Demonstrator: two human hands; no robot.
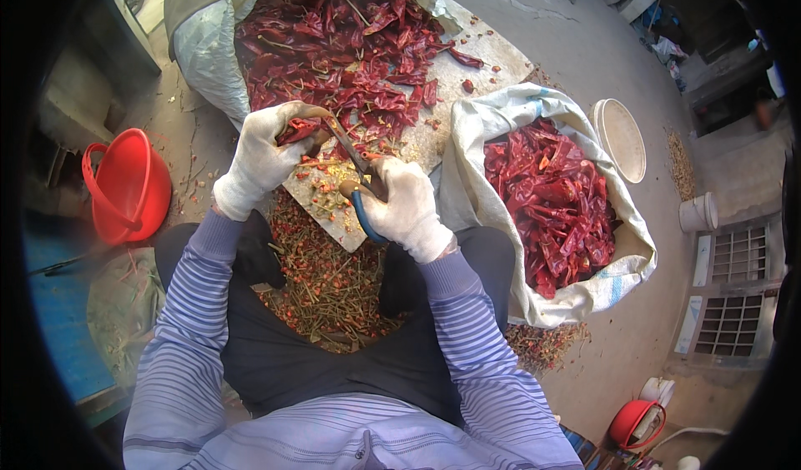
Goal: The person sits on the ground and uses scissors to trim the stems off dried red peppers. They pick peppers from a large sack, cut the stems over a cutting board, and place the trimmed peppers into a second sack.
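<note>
My left hand (266,154), in a white glove with stained fingertips, grips a dried red chili pepper (296,131). Scissors with blue handles (365,215) are in my gloved right hand (403,204), and their blades (344,141) reach up to the fingertips of my left hand. Below both hands lies a pale board (338,223), strewn with seeds and chili bits. An open woven sack (206,63) spills dried chilies (350,38) onto the far part of this board. To the right, a second white sack (475,157) with a rolled rim holds red chili pieces (544,195).
Cut stems and caps (325,288) cover the ground between my legs. At left stands a red plastic basket (134,182) near a blue surface (62,326). A round white lid or tub (619,140) and a white bucket (699,212) are at right; another red container (635,424) sits lower right.
</note>
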